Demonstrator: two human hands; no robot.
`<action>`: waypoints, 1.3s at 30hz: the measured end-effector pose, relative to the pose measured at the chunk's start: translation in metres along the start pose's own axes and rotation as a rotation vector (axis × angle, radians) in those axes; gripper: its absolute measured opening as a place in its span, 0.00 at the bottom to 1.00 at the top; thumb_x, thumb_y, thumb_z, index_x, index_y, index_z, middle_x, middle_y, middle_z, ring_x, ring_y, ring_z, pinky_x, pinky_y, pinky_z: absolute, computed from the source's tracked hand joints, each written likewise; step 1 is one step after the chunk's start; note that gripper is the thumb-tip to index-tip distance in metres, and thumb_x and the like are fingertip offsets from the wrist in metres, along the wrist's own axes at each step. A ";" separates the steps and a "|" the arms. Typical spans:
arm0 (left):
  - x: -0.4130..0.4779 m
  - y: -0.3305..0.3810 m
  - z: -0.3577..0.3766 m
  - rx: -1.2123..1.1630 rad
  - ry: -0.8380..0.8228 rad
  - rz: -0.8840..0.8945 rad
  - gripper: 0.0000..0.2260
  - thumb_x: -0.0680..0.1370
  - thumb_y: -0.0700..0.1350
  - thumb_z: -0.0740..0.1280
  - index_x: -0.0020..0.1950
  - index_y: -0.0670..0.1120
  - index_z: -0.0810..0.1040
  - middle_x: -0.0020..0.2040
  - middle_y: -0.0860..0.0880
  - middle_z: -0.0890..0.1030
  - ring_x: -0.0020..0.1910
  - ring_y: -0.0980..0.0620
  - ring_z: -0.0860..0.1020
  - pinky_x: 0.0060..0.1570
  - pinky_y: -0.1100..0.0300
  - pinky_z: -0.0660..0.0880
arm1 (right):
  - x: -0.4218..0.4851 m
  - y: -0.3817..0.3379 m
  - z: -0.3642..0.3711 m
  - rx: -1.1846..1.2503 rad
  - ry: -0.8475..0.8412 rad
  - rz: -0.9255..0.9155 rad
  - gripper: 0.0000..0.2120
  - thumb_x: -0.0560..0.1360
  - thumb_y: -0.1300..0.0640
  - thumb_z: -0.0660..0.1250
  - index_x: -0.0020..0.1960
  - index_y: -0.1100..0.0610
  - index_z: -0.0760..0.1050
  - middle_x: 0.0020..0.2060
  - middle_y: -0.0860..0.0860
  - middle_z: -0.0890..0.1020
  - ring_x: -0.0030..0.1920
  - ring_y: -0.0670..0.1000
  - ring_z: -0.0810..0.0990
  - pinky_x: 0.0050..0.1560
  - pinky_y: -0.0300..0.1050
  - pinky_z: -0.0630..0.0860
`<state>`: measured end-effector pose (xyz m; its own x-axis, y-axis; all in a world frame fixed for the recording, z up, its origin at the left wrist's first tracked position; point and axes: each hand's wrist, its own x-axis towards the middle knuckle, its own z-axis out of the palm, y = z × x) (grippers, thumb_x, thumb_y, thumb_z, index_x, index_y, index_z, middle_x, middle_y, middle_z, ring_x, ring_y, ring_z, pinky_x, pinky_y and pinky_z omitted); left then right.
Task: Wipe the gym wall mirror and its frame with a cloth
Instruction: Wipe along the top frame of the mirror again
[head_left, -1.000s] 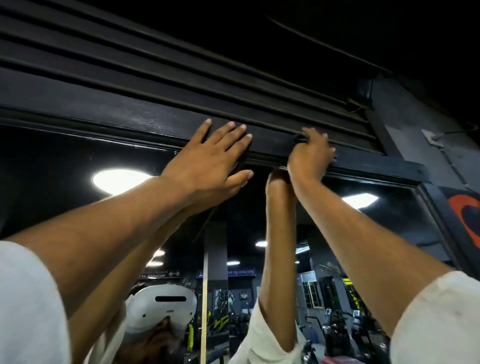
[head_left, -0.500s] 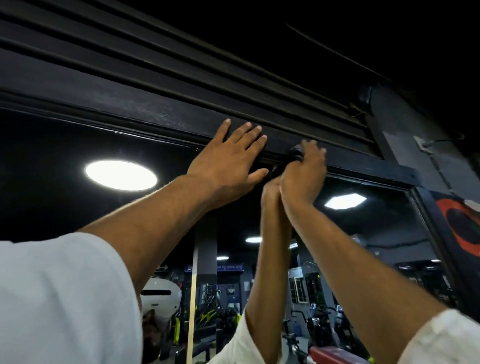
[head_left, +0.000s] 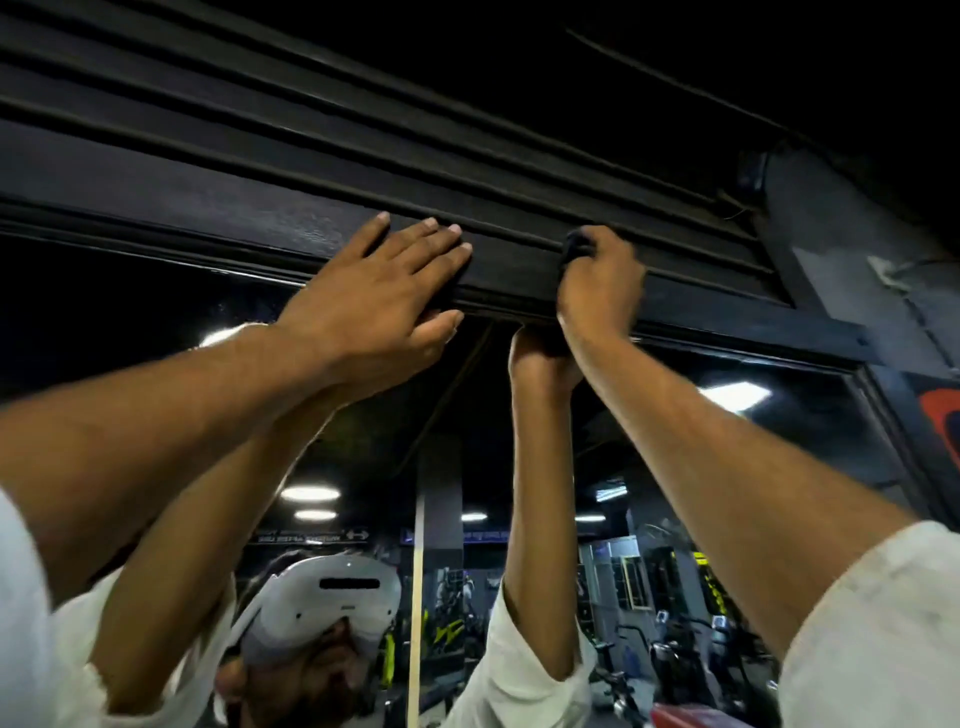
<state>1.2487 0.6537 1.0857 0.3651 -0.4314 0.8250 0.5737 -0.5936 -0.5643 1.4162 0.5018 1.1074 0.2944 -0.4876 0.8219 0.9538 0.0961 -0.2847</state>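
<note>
- White sleeves fill both lower corners. Two bare forearms rise from them and cover much of the glass.
- The left hand lies flat on the frame, with its fingers straight and slightly spread and its thumb at the frame's lower edge.
- The right hand curls its fingers round a dark cloth. The cloth is bunched small against the frame's upper groove, and most of it is hidden in the fist.
- A bare stretch of frame shows between the hands, whereas half a second ago the left thumb nearly touched the right hand.
- The mirror sits just below the frame. Its glass is dark, and both arms are doubled in it.
- In the reflection a white headset shows low and left of centre, with more of it in view than half a second ago.
- The round ceiling light, which then stood clear to the left of the arm, is now a sliver above the left forearm.
- Deeper in the reflection are a pillar, gym machines with yellow parts, and dark signs. Their white lettering is reversed and too small to read.
- Above the frame runs a black slatted panel.
- At the right edge, a red-orange mark is cut off by the picture's border, and no letters can be made out on it.
</note>
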 end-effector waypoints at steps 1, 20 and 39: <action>0.000 0.002 0.000 0.001 -0.005 -0.002 0.38 0.80 0.67 0.41 0.88 0.50 0.51 0.88 0.50 0.52 0.86 0.52 0.48 0.85 0.46 0.43 | -0.009 -0.003 0.010 0.004 -0.034 -0.052 0.23 0.79 0.66 0.58 0.67 0.52 0.82 0.67 0.56 0.81 0.72 0.59 0.76 0.71 0.52 0.72; -0.001 0.004 -0.005 -0.047 -0.043 -0.004 0.37 0.81 0.66 0.43 0.88 0.50 0.50 0.88 0.49 0.51 0.86 0.52 0.46 0.85 0.47 0.40 | -0.082 -0.025 0.019 -0.038 0.012 -0.212 0.24 0.78 0.69 0.62 0.69 0.53 0.78 0.64 0.49 0.79 0.62 0.51 0.72 0.62 0.46 0.72; -0.103 -0.142 -0.045 -0.042 -0.049 -0.018 0.40 0.80 0.68 0.39 0.88 0.50 0.48 0.88 0.50 0.49 0.86 0.53 0.44 0.85 0.46 0.41 | -0.128 -0.101 0.057 -0.156 -0.038 -0.373 0.27 0.75 0.66 0.60 0.71 0.51 0.79 0.65 0.50 0.83 0.66 0.54 0.77 0.69 0.51 0.72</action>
<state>1.0965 0.7516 1.0788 0.3910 -0.3874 0.8348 0.5497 -0.6292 -0.5495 1.2859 0.6038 1.0592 -0.0653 -0.4316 0.8997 0.9759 -0.2159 -0.0328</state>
